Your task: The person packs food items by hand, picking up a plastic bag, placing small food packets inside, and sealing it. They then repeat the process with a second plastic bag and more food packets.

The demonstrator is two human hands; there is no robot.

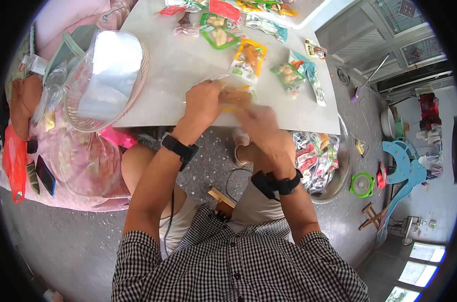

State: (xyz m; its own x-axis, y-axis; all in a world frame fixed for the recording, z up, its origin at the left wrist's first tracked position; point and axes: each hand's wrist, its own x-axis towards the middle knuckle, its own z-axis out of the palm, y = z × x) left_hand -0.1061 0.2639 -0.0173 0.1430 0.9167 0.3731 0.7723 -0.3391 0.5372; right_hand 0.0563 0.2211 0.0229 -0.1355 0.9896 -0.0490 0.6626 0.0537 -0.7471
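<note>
My left hand [203, 103] is closed at the edge of a yellow-edged snack packet [234, 96] with brown food inside, low over the table's near side. Thin clear plastic shows around its fingers. My right hand [258, 123] is smeared by motion at the packet's near right side, so its grip does not show. Just beyond them lies a similar yellow snack packet [249, 58]. Green-edged packets [220, 38] sit farther back, and another green-edged packet [289, 76] lies to the right beside a blue-and-white packet [314, 83].
A pink basket [144, 65] holding a stack of clear plastic bags [112, 70] stands left of the table [163, 45]. A metal basin [343, 171] full of packets is at the lower right. At the back is a white tray [306, 17]. A phone [46, 175] lies on pink bedding.
</note>
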